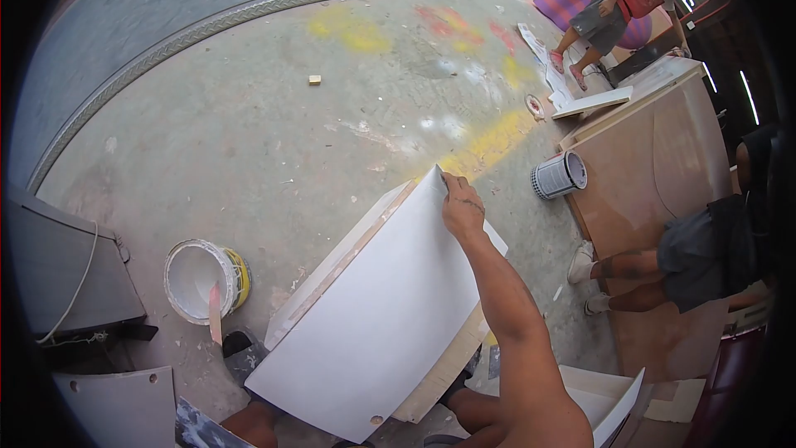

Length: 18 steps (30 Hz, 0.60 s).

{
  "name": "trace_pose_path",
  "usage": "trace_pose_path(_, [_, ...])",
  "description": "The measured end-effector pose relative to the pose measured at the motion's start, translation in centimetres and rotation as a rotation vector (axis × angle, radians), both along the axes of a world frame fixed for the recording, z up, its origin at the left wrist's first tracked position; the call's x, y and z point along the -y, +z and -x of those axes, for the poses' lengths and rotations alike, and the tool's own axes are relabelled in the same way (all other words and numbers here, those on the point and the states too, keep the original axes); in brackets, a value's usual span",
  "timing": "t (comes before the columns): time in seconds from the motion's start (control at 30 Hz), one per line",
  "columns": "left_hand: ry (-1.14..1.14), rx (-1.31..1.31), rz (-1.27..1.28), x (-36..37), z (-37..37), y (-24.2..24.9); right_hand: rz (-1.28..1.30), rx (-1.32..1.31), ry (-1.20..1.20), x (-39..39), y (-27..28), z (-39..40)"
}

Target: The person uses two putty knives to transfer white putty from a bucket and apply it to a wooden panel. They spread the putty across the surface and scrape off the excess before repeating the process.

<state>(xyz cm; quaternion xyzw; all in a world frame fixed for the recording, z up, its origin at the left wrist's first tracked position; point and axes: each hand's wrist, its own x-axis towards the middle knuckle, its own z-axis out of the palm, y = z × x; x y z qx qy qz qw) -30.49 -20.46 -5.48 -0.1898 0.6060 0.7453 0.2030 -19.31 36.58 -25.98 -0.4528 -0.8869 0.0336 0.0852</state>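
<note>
Grey concrete floor (249, 133), marked with yellow, red and white patches, spreads out around and beyond the hands. The right hand (463, 206) has its fingers curled at the far corner of a white panel (356, 307), grasping its edge; the left hand is out of view, so its state cannot be told. From that grip the panel slopes back toward the wearer's legs, lying over pale boards (444, 365) whose edges show on both sides. Left of the right hand and nearer the wearer, a white bucket (184, 272) stands on the floor with a flat stick (215, 315) leaning at its rim. Farther left is a grey cabinet (66, 270). Ahead and to the left of the hand sits a small block (314, 80), and well beyond it curves a textured metal strip (195, 21). To the hand's right, a paint tin (551, 178) is beside a large brown wooden structure (663, 149). One person in dark shorts (705, 253) stands by that structure; another, with a red bag (641, 0), bends over at its far end.
</note>
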Motion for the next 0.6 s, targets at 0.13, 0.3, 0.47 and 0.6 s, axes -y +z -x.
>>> trace_pose_path(0.13, [-0.01,0.002,-0.026,-1.6,0.2,1.5,-0.056,-0.011,0.01,0.2,-0.7,0.1])
trace_pose_path(0.3, [0.278,-0.11,0.374,2.3,-0.3,-3.7,0.01,0.012,-0.031,0.7,-0.5,0.5])
trace_pose_path(0.47, [-0.007,0.001,-0.094,-0.7,0.4,0.9,0.096,-0.029,0.005,3.2,0.3,-1.4])
trace_pose_path(0.6, [0.003,0.076,-0.208,-2.5,0.3,2.4,0.205,0.064,0.069,5.7,1.9,-1.8])
